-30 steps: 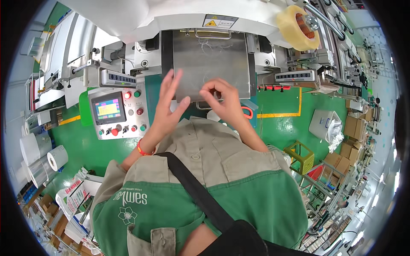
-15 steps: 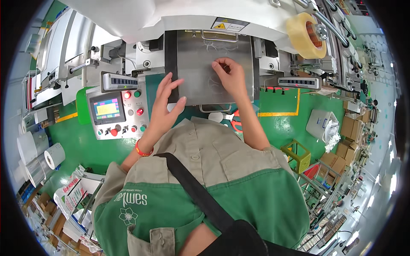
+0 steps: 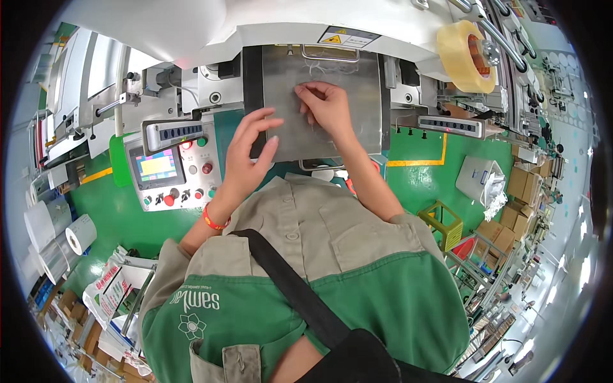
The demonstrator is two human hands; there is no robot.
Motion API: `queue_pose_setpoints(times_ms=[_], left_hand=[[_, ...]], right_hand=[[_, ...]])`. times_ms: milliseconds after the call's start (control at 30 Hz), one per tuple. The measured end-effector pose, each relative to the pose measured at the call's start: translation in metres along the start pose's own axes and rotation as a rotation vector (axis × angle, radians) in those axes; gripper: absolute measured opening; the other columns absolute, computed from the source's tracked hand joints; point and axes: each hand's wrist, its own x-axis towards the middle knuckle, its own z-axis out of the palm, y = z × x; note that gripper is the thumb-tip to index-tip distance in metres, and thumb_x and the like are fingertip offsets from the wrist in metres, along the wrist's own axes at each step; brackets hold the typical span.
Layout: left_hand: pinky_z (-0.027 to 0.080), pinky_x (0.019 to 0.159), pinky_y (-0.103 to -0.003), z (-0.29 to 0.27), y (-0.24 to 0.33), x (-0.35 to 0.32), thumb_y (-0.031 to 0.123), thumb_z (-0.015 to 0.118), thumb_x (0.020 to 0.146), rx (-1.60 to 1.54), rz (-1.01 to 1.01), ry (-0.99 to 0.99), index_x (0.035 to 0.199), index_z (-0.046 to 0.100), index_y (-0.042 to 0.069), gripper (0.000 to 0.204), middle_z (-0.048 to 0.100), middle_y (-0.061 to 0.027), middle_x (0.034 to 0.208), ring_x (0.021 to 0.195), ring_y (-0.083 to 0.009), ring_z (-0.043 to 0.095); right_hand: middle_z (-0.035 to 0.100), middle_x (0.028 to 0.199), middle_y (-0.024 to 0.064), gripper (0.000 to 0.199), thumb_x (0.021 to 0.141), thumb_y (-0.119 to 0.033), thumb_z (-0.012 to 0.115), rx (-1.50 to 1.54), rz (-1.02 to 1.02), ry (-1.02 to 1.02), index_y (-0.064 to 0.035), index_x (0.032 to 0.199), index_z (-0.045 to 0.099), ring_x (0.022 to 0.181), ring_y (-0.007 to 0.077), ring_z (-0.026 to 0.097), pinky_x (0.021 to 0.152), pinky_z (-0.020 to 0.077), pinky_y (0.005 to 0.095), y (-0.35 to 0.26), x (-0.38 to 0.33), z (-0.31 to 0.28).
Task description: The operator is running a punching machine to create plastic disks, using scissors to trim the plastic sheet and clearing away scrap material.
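A flat grey metal plate [image 3: 357, 118] lies in front of me under the white machine head, with metal handles at its far and near edges. Over its middle, my right hand [image 3: 329, 112] is closed, thumb and forefinger pinched together; whatever may be between them is too small to make out. My left hand [image 3: 246, 156] hovers at the plate's left edge, fingers apart, holding nothing. Thin clear curled strands [image 3: 319, 67] lie on the far part of the plate. Near its front edge, red-handled scissors [image 3: 350, 185] are mostly hidden by my right forearm.
A control panel [image 3: 158, 167] with a screen and buttons stands at the left. Two grey sensor bars [image 3: 450, 126] flank the plate. A roll of clear yellowish tape [image 3: 456, 57] hangs at the upper right. A white bin [image 3: 477, 179] and a yellow-green stool [image 3: 442, 225] stand on the floor at right.
My right hand has moved left across the plate, closer to my left hand, still pinched. My left hand has shifted only slightly, and my right forearm now covers more of the scissors.
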Motion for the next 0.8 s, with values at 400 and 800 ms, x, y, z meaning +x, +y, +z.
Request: queue_pose_setpoints(times_ms=[400, 800], left_hand=[[0.029, 0.1, -0.043, 0.016, -0.033, 0.05, 0.017, 0.053, 0.084, 0.66, 0.258, -0.036, 0.122, 0.051, 0.01, 0.039, 0.048, -0.0045, 0.129, 0.119, -0.0351, 0.035], [0.019, 0.107, -0.046, 0.02, -0.045, 0.067, 0.025, 0.044, 0.089, 0.889, 0.375, -0.124, 0.129, 0.046, 0.015, 0.041, 0.039, 0.0031, 0.137, 0.128, -0.0321, 0.025]], right_hand=[[0.055, 0.055, 0.0043, 0.022, 0.081, -0.014, 0.061, -0.026, 0.033, 0.057, 0.0059, 0.088, 0.063, 0.041, 0.0094, 0.049, 0.038, 0.0376, 0.0229, -0.001, 0.002, 0.001], [0.053, 0.054, 0.0028, 0.019, 0.084, -0.02, 0.06, -0.024, 0.11, 0.018, -0.0016, 0.087, 0.057, 0.04, 0.0074, 0.047, 0.037, 0.0357, 0.0216, 0.0, -0.05, -0.052]])
